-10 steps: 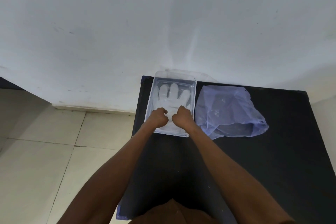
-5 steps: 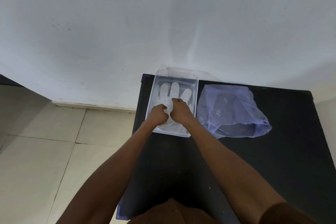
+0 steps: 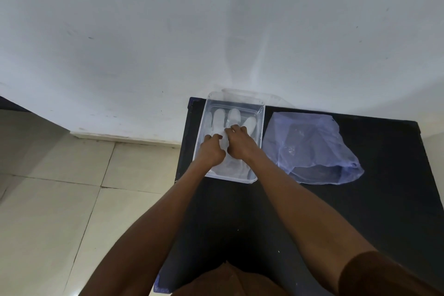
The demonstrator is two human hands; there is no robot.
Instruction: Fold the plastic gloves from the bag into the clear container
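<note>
A clear rectangular container stands at the far left of the black table, against the wall. Inside it lies a translucent plastic glove with its fingers pointing at the wall. My left hand and my right hand are both inside the container, side by side, fingers curled and pinching the glove's palm part. A bluish see-through plastic bag lies flat just right of the container, its mouth toward me; more gloves show faintly inside.
The black table runs from the wall toward me, and its left edge drops to a tiled floor. A white wall rises directly behind the container. A clear lid leans behind the container.
Both hands have moved farther into the container, toward the glove's fingers, carrying the near part of the glove with them. The right hand leads. The bag has stayed where it was.
</note>
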